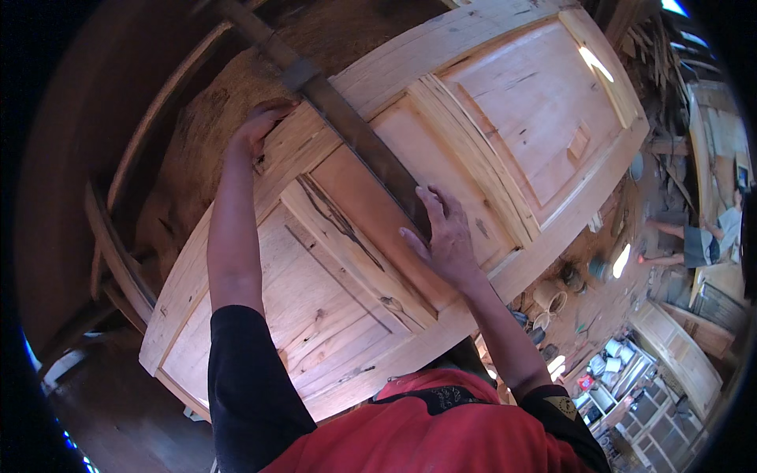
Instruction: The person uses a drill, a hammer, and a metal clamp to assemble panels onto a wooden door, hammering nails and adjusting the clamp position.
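Observation:
A large pale wooden panel door [512, 118] lies aslant in front of me, with raised panels and dark streaks in its grain. Across its middle runs a long dark bar clamp [359, 134], a block sitting on the bar near the door's far edge. My left hand [266, 124] holds that far edge just left of the bar, its fingers partly hidden. Lower down, my right hand [448, 236] straddles the bar, thumb on one side and fingers on the other. The bar's lower end is hidden by this hand.
Curved-looking timber rails [130, 158] and brown sawdust-like ground [201, 142] are beyond the door at left. To the right, buckets [550, 298] stand on the dirt floor. Farther off are a person [706, 240] in shorts, another panel door [674, 347] and stacked wood scraps [650, 59].

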`<state>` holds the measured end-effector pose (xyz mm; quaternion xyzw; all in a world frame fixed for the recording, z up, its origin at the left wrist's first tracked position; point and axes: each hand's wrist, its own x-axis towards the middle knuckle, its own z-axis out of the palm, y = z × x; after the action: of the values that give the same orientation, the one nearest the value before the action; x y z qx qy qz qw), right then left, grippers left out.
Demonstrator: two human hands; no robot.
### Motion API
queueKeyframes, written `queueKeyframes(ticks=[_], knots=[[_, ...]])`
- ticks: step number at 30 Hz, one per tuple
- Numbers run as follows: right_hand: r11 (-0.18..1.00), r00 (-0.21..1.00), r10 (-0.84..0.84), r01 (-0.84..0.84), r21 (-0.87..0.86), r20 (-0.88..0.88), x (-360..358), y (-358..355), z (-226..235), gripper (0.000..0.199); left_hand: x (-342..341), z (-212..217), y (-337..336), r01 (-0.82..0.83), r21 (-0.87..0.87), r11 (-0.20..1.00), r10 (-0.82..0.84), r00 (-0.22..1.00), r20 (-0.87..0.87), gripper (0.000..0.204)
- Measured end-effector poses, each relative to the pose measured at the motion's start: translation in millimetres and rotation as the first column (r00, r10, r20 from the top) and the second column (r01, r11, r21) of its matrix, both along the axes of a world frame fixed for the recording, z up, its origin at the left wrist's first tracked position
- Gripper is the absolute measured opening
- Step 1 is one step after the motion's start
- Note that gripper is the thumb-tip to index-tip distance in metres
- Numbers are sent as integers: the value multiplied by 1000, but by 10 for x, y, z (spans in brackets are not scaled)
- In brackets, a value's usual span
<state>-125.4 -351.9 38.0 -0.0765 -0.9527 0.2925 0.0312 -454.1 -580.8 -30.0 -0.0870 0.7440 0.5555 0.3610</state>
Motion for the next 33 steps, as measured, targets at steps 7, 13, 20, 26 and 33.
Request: queueKeyframes(ticks=[7, 13, 20, 26, 33], knots=[[985, 991, -42, 19, 173, 127, -81, -105, -320, 85, -177, -393, -246, 46, 242, 969, -66, 995, 78, 32], [982, 999, -37, 29, 186, 40, -65, -89, -409, 82, -247, -539, -289, 63, 249, 966, -76, 996, 43, 29], [979, 996, -48, 33, 200, 71, -76, -112, -336, 77, -242, -512, -257, 84, 197, 977, -91, 995, 27, 22], [984, 998, -49, 41, 174, 46, -64, -125, -334, 79, -279, -538, -262, 143, 216, 966, -146, 989, -4, 20], [982, 999, -13, 7, 187, 29, 15, -62, -377, 82, -203, -427, -251, 74, 217, 973, -89, 994, 59, 26]])
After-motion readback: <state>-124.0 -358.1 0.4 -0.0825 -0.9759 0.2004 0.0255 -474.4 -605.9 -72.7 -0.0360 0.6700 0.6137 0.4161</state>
